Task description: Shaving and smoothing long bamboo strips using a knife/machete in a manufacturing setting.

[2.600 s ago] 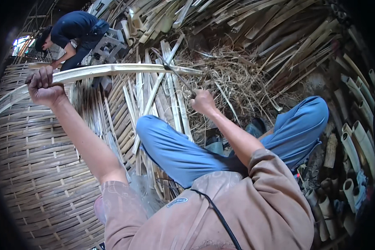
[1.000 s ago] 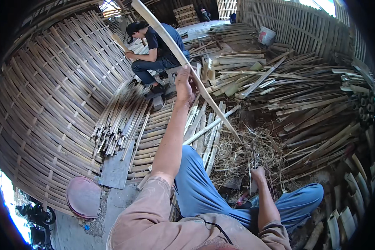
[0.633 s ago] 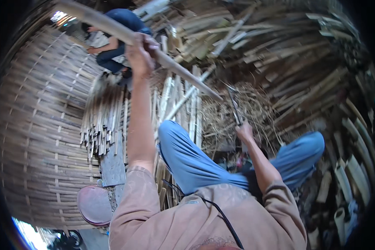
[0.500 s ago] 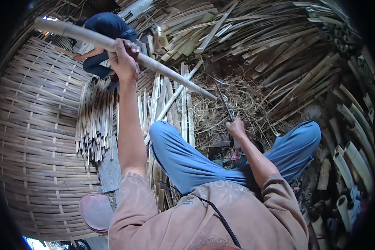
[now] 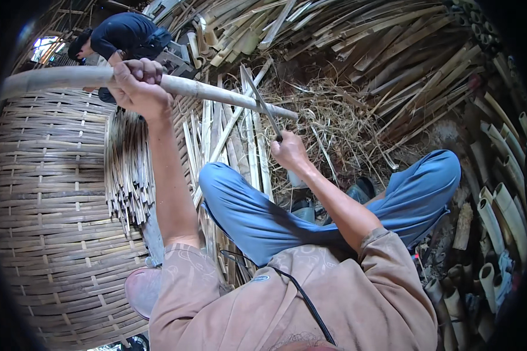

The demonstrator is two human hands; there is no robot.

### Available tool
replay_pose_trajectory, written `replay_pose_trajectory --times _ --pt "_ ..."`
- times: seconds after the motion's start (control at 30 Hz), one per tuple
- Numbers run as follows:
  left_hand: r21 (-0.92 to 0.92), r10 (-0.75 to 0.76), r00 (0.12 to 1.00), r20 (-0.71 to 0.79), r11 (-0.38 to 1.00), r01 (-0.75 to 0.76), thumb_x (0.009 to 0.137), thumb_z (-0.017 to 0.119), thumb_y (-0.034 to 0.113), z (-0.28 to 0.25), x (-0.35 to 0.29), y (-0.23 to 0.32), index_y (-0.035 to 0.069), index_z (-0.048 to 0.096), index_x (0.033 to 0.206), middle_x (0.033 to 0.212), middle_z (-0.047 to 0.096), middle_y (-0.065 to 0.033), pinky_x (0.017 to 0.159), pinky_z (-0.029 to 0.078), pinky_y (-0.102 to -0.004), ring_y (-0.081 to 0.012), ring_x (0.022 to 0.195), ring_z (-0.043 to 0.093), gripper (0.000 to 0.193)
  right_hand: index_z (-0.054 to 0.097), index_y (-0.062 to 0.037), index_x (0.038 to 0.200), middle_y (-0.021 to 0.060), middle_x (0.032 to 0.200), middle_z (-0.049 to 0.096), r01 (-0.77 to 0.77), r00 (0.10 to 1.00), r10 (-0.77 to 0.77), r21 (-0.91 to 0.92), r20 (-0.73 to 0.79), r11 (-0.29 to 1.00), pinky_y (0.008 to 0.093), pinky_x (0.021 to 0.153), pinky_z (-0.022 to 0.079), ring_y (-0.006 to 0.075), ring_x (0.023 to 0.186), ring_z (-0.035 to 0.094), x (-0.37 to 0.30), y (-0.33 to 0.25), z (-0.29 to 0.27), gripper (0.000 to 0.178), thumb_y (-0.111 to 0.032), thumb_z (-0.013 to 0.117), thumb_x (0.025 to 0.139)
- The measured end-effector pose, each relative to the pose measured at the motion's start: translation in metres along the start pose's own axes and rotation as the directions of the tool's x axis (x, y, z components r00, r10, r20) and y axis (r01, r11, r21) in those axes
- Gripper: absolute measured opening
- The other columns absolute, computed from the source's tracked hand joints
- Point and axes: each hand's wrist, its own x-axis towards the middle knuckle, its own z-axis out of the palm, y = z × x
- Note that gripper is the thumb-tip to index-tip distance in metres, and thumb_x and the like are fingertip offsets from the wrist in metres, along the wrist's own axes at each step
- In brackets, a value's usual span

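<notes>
Bamboo strip (image 5: 200, 91), stretching from past nine o'clock to nearly one; left hand (image 5: 139, 88) with its grip clenched round it at ten, right hand (image 5: 291, 152) grasping the knife (image 5: 266, 110), blade crossing near the tip; shallow, even strokes, strip held firm, should serve best; handle mostly hidden, blade contact unclear, far end fading from view.

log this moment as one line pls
left hand: gripping bamboo strip | right hand: gripping knife, blade overlapping strip in view | nearby: shavings heap, woven panel
</notes>
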Motion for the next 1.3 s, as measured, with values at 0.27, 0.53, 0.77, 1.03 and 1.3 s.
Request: replay_pose_trajectory --times 0.27,0.53,0.77,1.03,1.3 --pt "0.081 0.000 0.997 -0.073 0.997 0.006 0.105 0.046 0.032 -0.011 0.006 0.000 0.012 0.039 0.074 0.063 0.031 0.0037 0.044 0.029 -0.0243 -0.0062 0.048 0.030 0.038 0.068 0.0041 0.099 0.0226 0.078 0.070 -0.188 0.947 0.123 0.199 0.297 0.962 0.0363 0.054 0.057 0.0241 0.064 0.069 0.005 -0.006 -0.006 0.023 -0.015 0.062 0.088" --pt "0.154 -0.021 0.992 -0.123 0.987 0.040 0.103 0.042 0.035 -0.030 -0.001 0.009 0.014 0.034 0.069 0.063 0.027 0.0041 0.045 0.027 -0.0237 -0.0067 0.048 0.027 0.040 0.068 0.0082 0.101 0.0245 0.080 0.070 -0.338 0.928 0.359 -0.181 0.102 0.924 0.0451 0.069 0.057 0.0363 0.075 0.072 0.003 0.013 -0.007 0.023 -0.009 0.062 0.087" --pt "0.097 -0.046 0.997 -0.067 0.994 0.053 0.103 0.044 0.039 -0.039 -0.008 0.016 0.015 0.034 0.074 0.064 0.028 0.0041 0.045 0.024 -0.0232 -0.0064 0.048 0.025 0.039 0.070 0.0045 0.101 0.0196 0.085 0.073 -0.259 0.942 0.264 -0.052 0.206 0.964 0.0419 0.068 0.060 0.0276 0.072 0.071 0.008 0.007 -0.009 0.020 -0.010 0.060 0.091" --pt "-0.069 -0.108 0.994 0.020 0.992 0.109 0.101 0.051 0.043 -0.058 -0.016 0.017 0.020 0.048 0.084 0.063 0.027 0.0058 0.043 0.021 -0.0234 -0.0063 0.047 0.023 0.028 0.068 0.0069 0.100 0.0283 0.084 0.070 0.076 0.975 -0.063 -0.055 0.215 0.996 0.0481 0.080 0.055 0.0411 0.084 0.071 0.005 0.019 0.000 0.028 -0.017 0.064 0.086" --pt "0.021 -0.072 0.984 -0.165 0.997 0.076 0.101 0.050 0.038 -0.050 -0.023 0.022 0.017 0.043 0.079 0.064 0.029 0.0051 0.044 0.020 -0.0238 -0.0059 0.048 0.025 0.031 0.068 0.0068 0.096 0.0287 0.087 0.070 -0.115 0.980 0.139 -0.167 0.141 0.979 0.0482 0.078 0.057 0.0380 0.083 0.072 0.010 0.016 0.007 0.027 -0.018 0.065 0.085"
